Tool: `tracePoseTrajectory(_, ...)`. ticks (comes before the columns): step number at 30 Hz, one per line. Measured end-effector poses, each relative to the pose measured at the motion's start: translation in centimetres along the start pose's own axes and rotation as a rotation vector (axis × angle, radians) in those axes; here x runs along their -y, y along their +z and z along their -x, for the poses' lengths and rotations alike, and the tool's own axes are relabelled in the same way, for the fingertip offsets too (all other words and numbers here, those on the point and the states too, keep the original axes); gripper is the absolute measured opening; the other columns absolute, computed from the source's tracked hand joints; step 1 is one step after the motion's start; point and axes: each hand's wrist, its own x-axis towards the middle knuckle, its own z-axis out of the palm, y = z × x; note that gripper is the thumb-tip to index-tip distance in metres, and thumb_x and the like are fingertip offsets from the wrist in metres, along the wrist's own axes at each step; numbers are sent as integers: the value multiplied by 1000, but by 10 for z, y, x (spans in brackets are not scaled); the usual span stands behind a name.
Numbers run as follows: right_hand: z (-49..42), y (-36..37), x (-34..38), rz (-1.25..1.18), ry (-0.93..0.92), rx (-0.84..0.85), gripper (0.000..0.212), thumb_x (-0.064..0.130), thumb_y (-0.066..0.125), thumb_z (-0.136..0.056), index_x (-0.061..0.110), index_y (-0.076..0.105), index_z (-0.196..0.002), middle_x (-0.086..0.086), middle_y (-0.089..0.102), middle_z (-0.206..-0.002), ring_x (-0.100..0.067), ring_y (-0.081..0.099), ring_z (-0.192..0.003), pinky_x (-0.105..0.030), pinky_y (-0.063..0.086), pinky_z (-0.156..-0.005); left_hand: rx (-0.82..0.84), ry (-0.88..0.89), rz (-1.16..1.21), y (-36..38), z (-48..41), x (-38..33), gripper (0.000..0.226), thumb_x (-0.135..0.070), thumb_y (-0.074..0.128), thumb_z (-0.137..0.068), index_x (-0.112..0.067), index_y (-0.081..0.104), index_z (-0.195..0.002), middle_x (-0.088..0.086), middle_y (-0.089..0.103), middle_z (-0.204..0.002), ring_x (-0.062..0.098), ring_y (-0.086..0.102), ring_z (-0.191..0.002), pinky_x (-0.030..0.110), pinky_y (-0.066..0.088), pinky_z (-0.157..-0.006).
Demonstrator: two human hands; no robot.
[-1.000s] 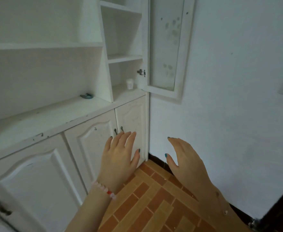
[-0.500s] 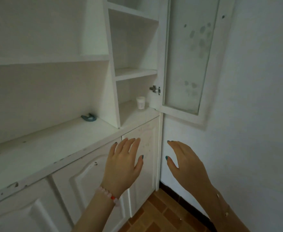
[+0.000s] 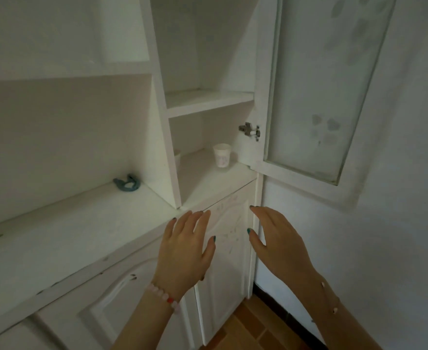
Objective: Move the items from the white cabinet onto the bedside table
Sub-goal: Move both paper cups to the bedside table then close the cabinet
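A small white paper cup [image 3: 222,155] stands upright on the bottom shelf of the white cabinet [image 3: 202,188], close to the open door. Part of a second pale cup [image 3: 177,157] peeks out behind the divider on the same shelf. A small blue-grey object [image 3: 127,184] lies on the counter left of the divider. My left hand [image 3: 185,246] and my right hand [image 3: 277,242] hover side by side below the shelf edge, fingers straight, holding nothing. The bedside table is out of view.
The cabinet's glass door [image 3: 319,92] stands open to the right, its hinge [image 3: 249,130] near the cup. A white wall [image 3: 397,223] closes off the right side. Lower cupboard doors [image 3: 225,248] are closed. Orange floor tiles [image 3: 253,329] show below.
The view has moved closer to the cabinet and tilted up, so the shelves and cup look larger. Both hands stay raised and open, now nearer the counter edge.
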Motion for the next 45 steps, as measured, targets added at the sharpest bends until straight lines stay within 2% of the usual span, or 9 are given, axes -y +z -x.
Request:
tracePoseTrajectory(10,-121,69,-99,-61,-89,135,45,16,67,-81,5,55,-124,-10,63,-117,-26,60,-107,-32,45,-88,14,-138,-58,79,-111,7,50,-37,39,-84,-10,60,-120,7,66,-113,28,63,-104,47,51,-88)
tracePoseTrajectory(16,-204,122,-156,-161,-76,248,48,23,59,-88,11,46,-133,-6,52,-132,-22,47,-122,-26,37,-96,16,-244,-90,118,-178,21,49,-37,39,-86,-9,59,-121,7,65,-115,28,62,-106,47,51,-89)
tracePoseTrajectory(18,-228,145,-166,-206,-30,280,52,28,55,-90,15,39,-138,-3,46,-138,-18,41,-127,-23,34,-96,11,-272,-114,126,-193,26,49,-37,38,-86,-10,59,-121,7,66,-114,28,63,-106,47,51,-89)
tracePoseTrajectory(20,-248,167,-174,-252,58,303,56,30,56,-90,16,35,-140,-2,44,-140,-19,38,-128,-26,37,-95,11,-296,-139,131,-206,32,50,-38,38,-86,-10,59,-121,7,66,-115,28,63,-106,47,50,-89)
tracePoseTrajectory(24,-275,206,-184,-410,223,343,66,30,67,-83,14,35,-139,-9,47,-137,-24,44,-124,-30,39,-92,31,-324,-168,139,-221,43,50,-38,39,-86,-10,58,-123,7,65,-116,27,62,-107,47,50,-90)
tracePoseTrajectory(30,-305,246,-192,-599,348,400,90,32,80,-67,14,31,-140,-7,47,-135,-24,48,-120,-31,42,-88,50,-328,-164,151,-222,48,49,-37,40,-85,-9,60,-121,7,66,-113,28,63,-105,46,51,-88)
tracePoseTrajectory(34,-307,257,-190,-706,418,379,82,23,82,-65,10,39,-133,-7,52,-128,-23,51,-115,-30,42,-86,48,-308,-167,151,-216,51,49,-37,40,-86,-9,58,-122,8,65,-115,28,62,-106,47,51,-89)
tracePoseTrajectory(38,-305,259,-188,-689,452,378,64,18,79,-70,6,45,-122,-8,56,-117,-21,54,-99,-31,42,-78,18,-298,-165,147,-211,56,49,-36,40,-86,-9,59,-122,7,65,-116,27,62,-107,46,51,-88)
tracePoseTrajectory(45,-301,256,-189,-671,461,360,58,20,78,-71,5,48,-119,-9,60,-115,-24,57,-99,-31,43,-76,24,-297,-153,146,-197,55,49,-36,40,-86,-9,58,-123,6,65,-116,27,62,-107,46,51,-88)
